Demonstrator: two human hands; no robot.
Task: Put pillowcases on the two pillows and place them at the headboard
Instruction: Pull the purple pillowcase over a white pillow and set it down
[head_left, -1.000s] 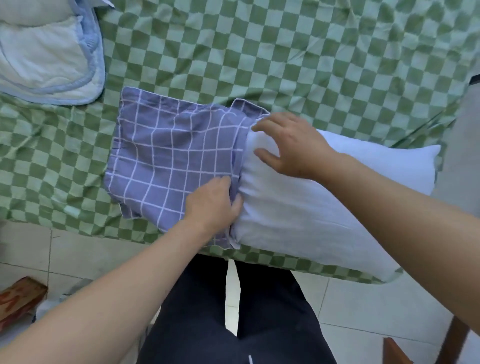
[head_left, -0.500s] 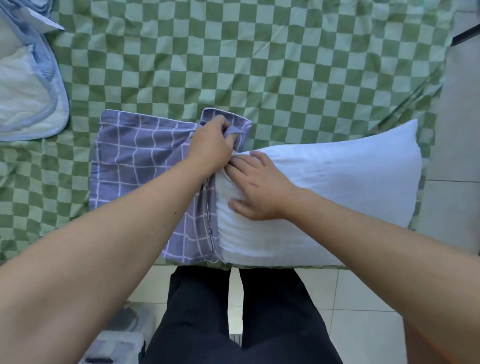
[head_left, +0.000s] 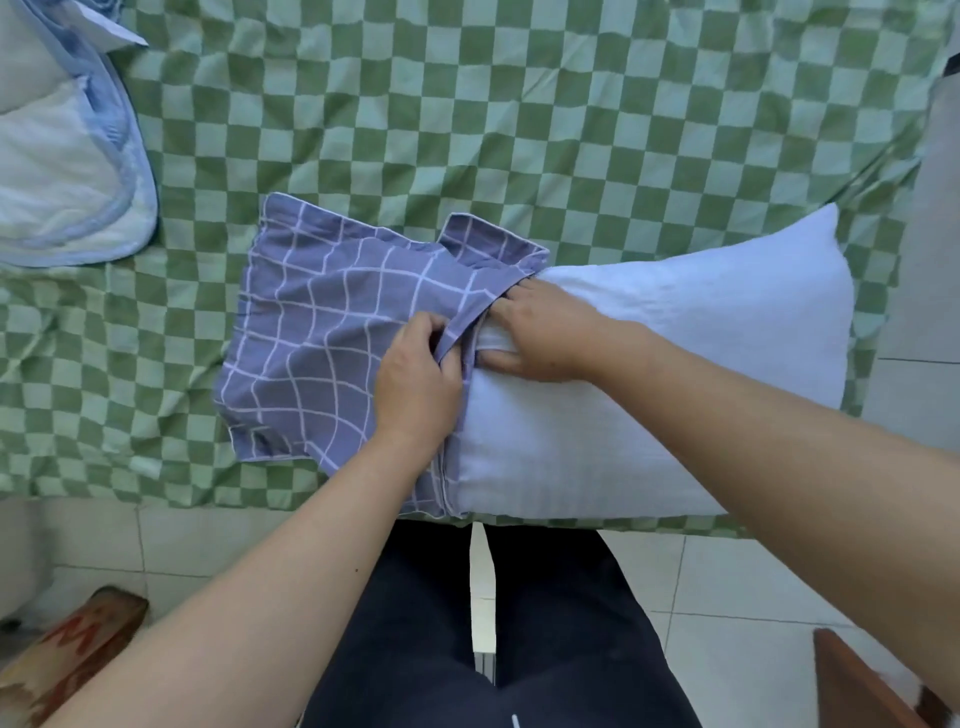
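A white pillow (head_left: 649, 374) lies across the near edge of the bed, its left end just inside the mouth of a purple pillowcase (head_left: 322, 332) with a white grid. My left hand (head_left: 418, 376) pinches the pillowcase's open hem at the middle of the pillow's left end. My right hand (head_left: 540, 335) grips the pillow's left end, with its fingertips tucked under the hem. Most of the pillow is bare. The far corner of the case's mouth is folded back.
The bed carries a green checked sheet (head_left: 467, 114). A light blue and white quilt (head_left: 57, 171) is bunched at the far left. Tiled floor, my dark trousers (head_left: 441, 634) and a brown wooden object (head_left: 862, 686) lie below the bed edge.
My left hand has moved from the far corner of the case's mouth down to its middle hem. My right hand has slid up and into the opening.
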